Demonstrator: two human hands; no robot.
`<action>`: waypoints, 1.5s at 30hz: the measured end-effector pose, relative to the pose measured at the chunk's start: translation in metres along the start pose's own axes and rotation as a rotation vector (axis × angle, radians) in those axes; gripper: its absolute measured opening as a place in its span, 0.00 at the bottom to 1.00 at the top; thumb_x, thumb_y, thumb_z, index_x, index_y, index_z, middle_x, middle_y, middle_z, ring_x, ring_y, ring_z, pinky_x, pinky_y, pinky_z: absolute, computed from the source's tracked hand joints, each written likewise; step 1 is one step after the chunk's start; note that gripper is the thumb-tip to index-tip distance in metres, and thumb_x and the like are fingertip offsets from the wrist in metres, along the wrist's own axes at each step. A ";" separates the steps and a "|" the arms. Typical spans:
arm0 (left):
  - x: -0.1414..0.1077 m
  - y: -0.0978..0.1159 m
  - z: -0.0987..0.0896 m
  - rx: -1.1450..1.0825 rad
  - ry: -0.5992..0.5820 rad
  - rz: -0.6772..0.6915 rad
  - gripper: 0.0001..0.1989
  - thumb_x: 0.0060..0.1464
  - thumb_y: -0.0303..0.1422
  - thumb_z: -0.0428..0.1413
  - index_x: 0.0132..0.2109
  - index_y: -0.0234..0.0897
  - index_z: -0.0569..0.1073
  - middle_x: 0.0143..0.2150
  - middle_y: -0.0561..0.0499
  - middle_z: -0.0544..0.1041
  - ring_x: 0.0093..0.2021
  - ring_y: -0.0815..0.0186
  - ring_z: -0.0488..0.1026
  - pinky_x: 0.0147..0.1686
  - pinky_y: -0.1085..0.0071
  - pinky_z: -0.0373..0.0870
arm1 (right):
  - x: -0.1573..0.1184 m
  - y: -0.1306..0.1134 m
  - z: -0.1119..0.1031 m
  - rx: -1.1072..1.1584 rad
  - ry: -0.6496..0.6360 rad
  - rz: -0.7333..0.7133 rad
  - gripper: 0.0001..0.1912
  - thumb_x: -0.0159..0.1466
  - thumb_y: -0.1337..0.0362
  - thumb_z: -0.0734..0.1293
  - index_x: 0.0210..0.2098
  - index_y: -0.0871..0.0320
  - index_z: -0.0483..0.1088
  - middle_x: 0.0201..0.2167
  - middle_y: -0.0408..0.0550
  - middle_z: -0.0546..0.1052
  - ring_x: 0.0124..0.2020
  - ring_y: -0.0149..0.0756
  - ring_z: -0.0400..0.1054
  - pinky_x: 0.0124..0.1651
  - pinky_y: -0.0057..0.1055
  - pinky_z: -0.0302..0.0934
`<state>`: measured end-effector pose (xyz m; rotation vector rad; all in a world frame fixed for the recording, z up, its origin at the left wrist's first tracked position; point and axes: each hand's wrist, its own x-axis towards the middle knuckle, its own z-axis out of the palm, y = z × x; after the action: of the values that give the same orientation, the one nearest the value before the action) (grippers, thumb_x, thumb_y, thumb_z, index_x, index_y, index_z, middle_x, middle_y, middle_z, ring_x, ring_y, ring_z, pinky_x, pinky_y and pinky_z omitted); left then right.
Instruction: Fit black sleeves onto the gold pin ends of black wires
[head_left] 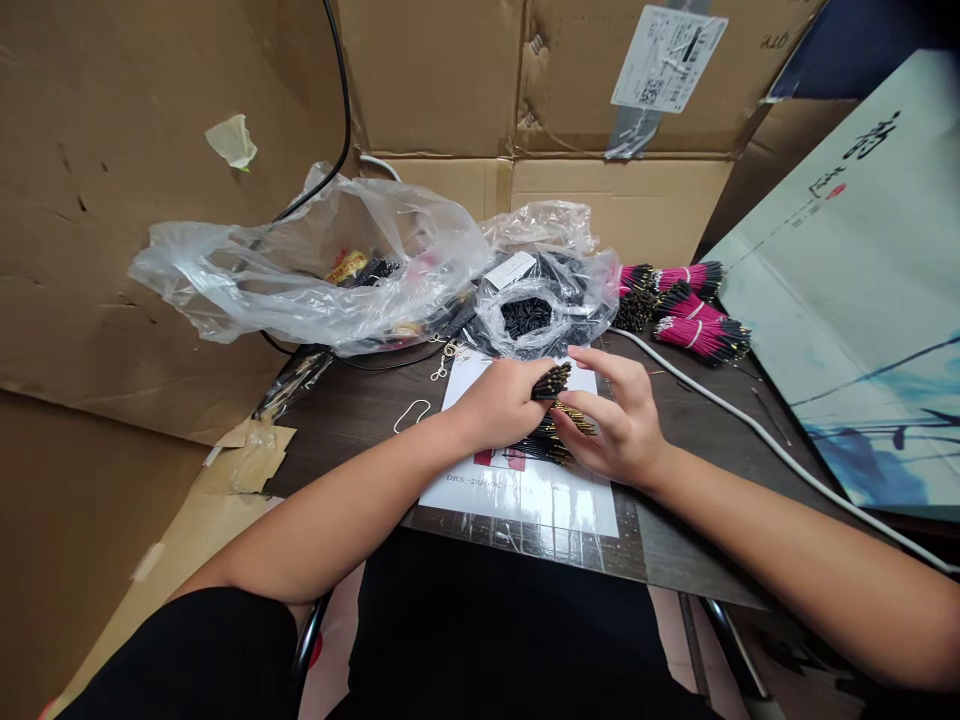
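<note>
1. My left hand (499, 400) is closed around a bundle of thin black strands (553, 382), their gold-coloured ends poking out past the thumb side. I judge that the tight wrap holds the strands together and leaves the tips facing my other hand.
2. My right hand (622, 430) has its fingers parted and curved beside those tips. I can't tell whether a fingertip touches or pinches one; the spread seems to suit picking at single ends.
3. Right below both hands, more gold-tipped strands (546, 450) lie on a printed sheet (525, 500). The pale paper probably makes such thin dark things easier to see.
4. Just beyond my hands stands a clear bag with small black pieces (527, 318) inside, its mouth spread wide and facing up, I think so fingers can dip in easily.
5. To the right of that bag, pink bundles (697, 335) sit stacked, with bands around them, presumably to stop them scattering.
6. On the left, a looped band (412, 412) lies on the dark table (337, 400), near the sheet and likely within easy reach.
7. Farther out, a big crumpled plastic bag (300, 290) rests against the cardboard (435, 60), apparently off to the side to leave my working spot free.
</note>
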<state>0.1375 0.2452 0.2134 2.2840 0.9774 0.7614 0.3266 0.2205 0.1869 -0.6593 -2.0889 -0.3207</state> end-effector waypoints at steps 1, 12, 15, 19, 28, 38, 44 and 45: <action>0.000 -0.001 -0.001 0.015 0.002 0.003 0.03 0.52 0.26 0.48 0.31 0.35 0.65 0.27 0.54 0.70 0.28 0.70 0.64 0.30 0.72 0.58 | 0.001 0.001 0.000 0.006 -0.001 0.026 0.25 0.55 0.66 0.71 0.50 0.48 0.63 0.62 0.51 0.61 0.57 0.46 0.63 0.54 0.48 0.63; 0.007 -0.018 -0.008 -0.025 0.064 0.029 0.09 0.55 0.27 0.49 0.26 0.35 0.61 0.23 0.56 0.63 0.26 0.72 0.57 0.28 0.73 0.53 | 0.003 0.056 0.022 0.126 -0.429 0.481 0.09 0.62 0.61 0.64 0.36 0.57 0.75 0.29 0.44 0.73 0.28 0.27 0.63 0.33 0.28 0.56; 0.006 -0.016 -0.007 -0.017 0.064 0.045 0.09 0.54 0.26 0.49 0.27 0.35 0.61 0.24 0.56 0.64 0.26 0.72 0.57 0.28 0.73 0.53 | 0.006 0.059 0.028 0.140 -0.467 0.468 0.09 0.61 0.60 0.65 0.34 0.57 0.76 0.30 0.44 0.72 0.27 0.25 0.62 0.32 0.27 0.53; 0.004 -0.014 -0.009 0.033 0.044 0.059 0.07 0.54 0.26 0.49 0.28 0.36 0.62 0.25 0.56 0.66 0.26 0.72 0.58 0.29 0.73 0.54 | 0.010 0.057 0.029 0.151 -0.480 0.449 0.07 0.60 0.62 0.66 0.29 0.59 0.72 0.30 0.44 0.72 0.29 0.26 0.62 0.32 0.26 0.52; 0.004 -0.014 -0.009 0.077 0.052 0.034 0.05 0.51 0.25 0.50 0.29 0.36 0.61 0.24 0.56 0.65 0.25 0.72 0.58 0.29 0.73 0.55 | 0.007 0.018 -0.001 0.184 -0.105 0.466 0.05 0.63 0.68 0.64 0.39 0.58 0.70 0.35 0.46 0.75 0.37 0.30 0.68 0.42 0.31 0.63; 0.006 -0.015 -0.004 0.111 0.036 -0.008 0.05 0.50 0.25 0.50 0.27 0.36 0.62 0.24 0.55 0.65 0.25 0.72 0.57 0.27 0.73 0.54 | 0.009 -0.009 -0.006 0.244 0.080 0.216 0.25 0.54 0.80 0.69 0.49 0.56 0.70 0.39 0.48 0.74 0.39 0.29 0.69 0.41 0.30 0.67; 0.005 -0.012 -0.002 0.112 0.011 -0.018 0.02 0.49 0.25 0.50 0.29 0.36 0.64 0.25 0.55 0.67 0.25 0.71 0.60 0.27 0.73 0.54 | 0.009 -0.014 -0.005 0.388 0.123 0.265 0.26 0.53 0.82 0.69 0.48 0.55 0.70 0.39 0.47 0.76 0.39 0.31 0.71 0.42 0.33 0.69; 0.005 -0.012 -0.002 0.115 0.006 -0.018 0.02 0.48 0.25 0.49 0.30 0.36 0.64 0.25 0.55 0.68 0.25 0.71 0.61 0.27 0.73 0.54 | 0.008 -0.014 -0.005 0.397 0.124 0.265 0.26 0.53 0.82 0.69 0.48 0.55 0.70 0.39 0.47 0.76 0.39 0.31 0.71 0.42 0.33 0.69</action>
<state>0.1335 0.2567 0.2083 2.3682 1.0683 0.7227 0.3182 0.2096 0.1967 -0.6451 -1.8452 0.1948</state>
